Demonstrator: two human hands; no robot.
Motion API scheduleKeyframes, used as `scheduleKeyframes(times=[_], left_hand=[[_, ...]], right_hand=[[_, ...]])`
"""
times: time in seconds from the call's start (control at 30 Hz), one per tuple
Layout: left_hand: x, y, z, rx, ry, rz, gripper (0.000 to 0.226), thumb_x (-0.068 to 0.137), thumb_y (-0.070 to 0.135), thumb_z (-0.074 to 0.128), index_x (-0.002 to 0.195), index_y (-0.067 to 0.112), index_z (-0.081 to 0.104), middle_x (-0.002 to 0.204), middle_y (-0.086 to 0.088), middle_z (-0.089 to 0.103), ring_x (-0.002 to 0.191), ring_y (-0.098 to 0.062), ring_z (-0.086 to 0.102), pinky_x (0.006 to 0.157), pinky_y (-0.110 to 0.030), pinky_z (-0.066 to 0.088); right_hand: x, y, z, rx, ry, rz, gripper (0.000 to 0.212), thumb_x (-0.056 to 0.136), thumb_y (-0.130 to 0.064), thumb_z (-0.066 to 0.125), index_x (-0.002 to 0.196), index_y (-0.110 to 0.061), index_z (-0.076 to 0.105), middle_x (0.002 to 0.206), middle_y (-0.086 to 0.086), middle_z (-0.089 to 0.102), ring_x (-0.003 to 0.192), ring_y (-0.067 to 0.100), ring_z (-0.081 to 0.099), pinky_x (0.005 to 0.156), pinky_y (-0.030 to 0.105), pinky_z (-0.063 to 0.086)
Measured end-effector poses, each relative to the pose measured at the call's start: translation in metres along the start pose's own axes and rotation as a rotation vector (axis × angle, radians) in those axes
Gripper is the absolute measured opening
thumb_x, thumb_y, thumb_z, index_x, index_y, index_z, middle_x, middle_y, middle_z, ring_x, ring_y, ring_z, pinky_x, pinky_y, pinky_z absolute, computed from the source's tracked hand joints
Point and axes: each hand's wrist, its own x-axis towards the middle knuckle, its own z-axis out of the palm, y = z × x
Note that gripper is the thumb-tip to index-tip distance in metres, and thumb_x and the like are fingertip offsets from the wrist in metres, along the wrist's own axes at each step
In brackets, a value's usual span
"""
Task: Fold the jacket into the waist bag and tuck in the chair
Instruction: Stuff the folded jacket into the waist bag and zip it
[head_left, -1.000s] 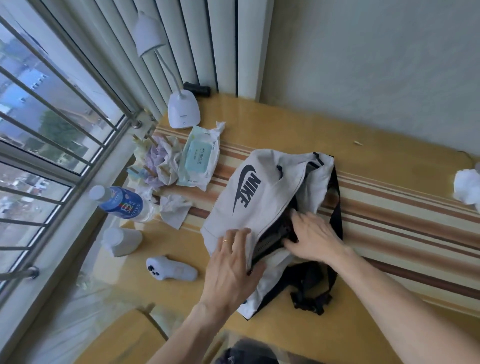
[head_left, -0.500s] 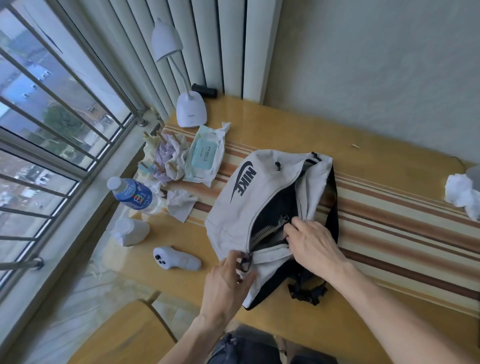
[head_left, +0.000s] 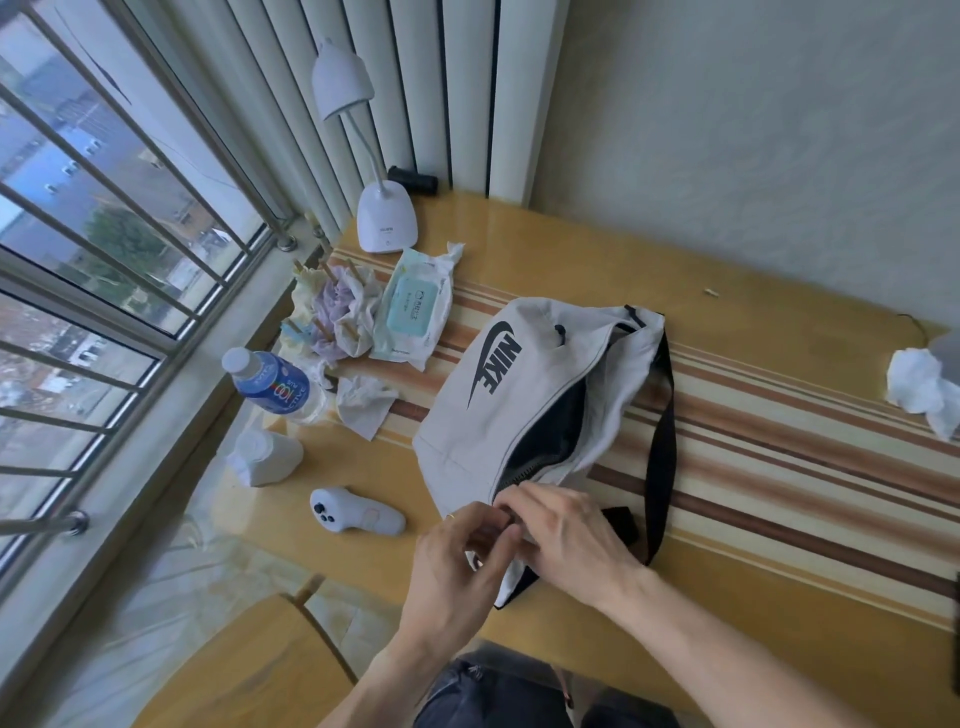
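A light grey waist bag (head_left: 524, 379) with a black logo lies on the wooden table (head_left: 779, 613). Its zipper gapes and dark fabric, seemingly the jacket (head_left: 550, 431), shows inside. The black strap (head_left: 665, 441) loops down the bag's right side. Both hands meet at the near end of the zipper. My left hand (head_left: 457, 561) pinches the bag's near corner. My right hand (head_left: 566, 535) has its fingers closed at the zipper end, the pull hidden under them. A wooden chair (head_left: 249, 670) stands at lower left, out from the table.
A white desk lamp (head_left: 387, 218), a wet-wipes pack (head_left: 415, 306), crumpled tissues (head_left: 332, 312), a blue-labelled bottle (head_left: 270, 384), a white container (head_left: 265, 457) and a white controller (head_left: 356, 517) crowd the table's left side. Another tissue (head_left: 919, 389) lies at far right. Barred window on the left.
Both hands slid toward me along the zipper and now meet at its near end. The bag's opening shows more dark fabric. The camera view shifted back slightly.
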Motion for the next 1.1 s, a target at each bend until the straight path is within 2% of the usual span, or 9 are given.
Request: scheduleKeyframes(times=[0.1,0.17,0.27,0.37,0.5,0.63,0.77,0.93,1.1], left_hand=[[0.000,0.003,-0.002,0.014,0.016,0.014,0.011,0.089,0.014,0.074,0.088,0.023,0.068,0.081,0.009,0.071,0.076,-0.017,0.067,0.067,-0.030,0.055],[-0.001,-0.001,-0.003,0.022,0.048,-0.003,0.027,0.085,0.005,0.071,0.100,0.026,0.063,0.090,0.011,0.068,0.082,-0.015,0.065,0.069,-0.023,0.053],[0.004,-0.017,0.001,0.168,0.040,-0.038,0.047,0.083,0.018,0.077,0.120,0.028,0.050,0.099,0.016,0.065,0.088,-0.006,0.065,0.073,-0.017,0.053],[0.013,-0.032,0.010,0.339,0.047,0.005,0.019,0.086,0.022,0.077,0.095,0.023,0.059,0.080,0.012,0.069,0.071,-0.006,0.065,0.065,-0.033,0.056],[0.015,-0.043,0.014,0.419,0.023,-0.003,0.020,0.088,0.023,0.075,0.075,0.021,0.060,0.065,0.009,0.065,0.057,-0.011,0.061,0.055,-0.036,0.053],[0.017,-0.051,0.009,0.418,0.018,-0.083,0.019,0.082,0.021,0.080,0.072,0.020,0.064,0.059,0.012,0.063,0.055,-0.008,0.059,0.053,-0.031,0.052],[0.017,-0.053,0.009,0.396,0.017,-0.113,0.020,0.082,0.022,0.081,0.070,0.020,0.065,0.056,0.014,0.064,0.054,-0.006,0.061,0.053,-0.027,0.052],[0.015,-0.058,0.010,0.414,0.018,-0.139,0.020,0.082,0.022,0.081,0.070,0.021,0.065,0.058,0.013,0.065,0.054,-0.007,0.061,0.052,-0.026,0.052],[0.012,-0.059,0.009,0.404,0.022,-0.173,0.018,0.083,0.023,0.078,0.072,0.021,0.064,0.062,0.011,0.067,0.059,-0.008,0.063,0.056,-0.029,0.053]], right_hand=[[0.004,-0.009,0.004,-0.026,0.089,-0.018,0.007,0.093,-0.027,0.056,0.092,-0.021,0.060,0.082,-0.007,0.063,0.069,0.015,0.058,0.062,0.029,0.048],[0.004,-0.011,0.005,-0.046,0.083,-0.004,0.003,0.094,-0.021,0.058,0.092,-0.020,0.060,0.081,-0.006,0.064,0.068,0.014,0.059,0.063,0.029,0.050],[0.000,-0.012,0.003,-0.006,0.092,0.077,0.013,0.096,-0.029,0.056,0.089,-0.018,0.058,0.075,-0.003,0.066,0.063,0.017,0.060,0.056,0.028,0.044],[0.001,-0.014,-0.006,0.062,0.052,0.156,0.023,0.099,-0.037,0.053,0.084,-0.020,0.055,0.069,-0.005,0.064,0.057,0.014,0.056,0.053,0.028,0.044],[0.007,0.008,-0.033,0.288,0.017,0.385,0.024,0.092,-0.039,0.065,0.080,-0.018,0.064,0.067,-0.008,0.070,0.057,0.004,0.068,0.055,0.025,0.058],[0.027,0.052,-0.066,0.434,0.042,0.597,0.014,0.089,-0.030,0.074,0.085,-0.017,0.071,0.071,-0.005,0.076,0.060,0.004,0.073,0.062,0.022,0.060],[0.056,0.109,-0.091,0.480,0.167,0.726,0.016,0.090,-0.022,0.075,0.089,-0.006,0.073,0.074,0.003,0.078,0.060,0.011,0.074,0.051,0.015,0.050],[0.092,0.163,-0.121,0.462,0.250,0.825,0.019,0.092,-0.010,0.071,0.096,0.008,0.069,0.088,0.017,0.075,0.049,0.006,0.068,0.046,0.014,0.050],[0.109,0.193,-0.143,0.432,0.395,0.925,0.022,0.093,-0.010,0.070,0.073,-0.008,0.062,0.091,0.023,0.075,0.038,0.000,0.062,0.046,0.015,0.054]])
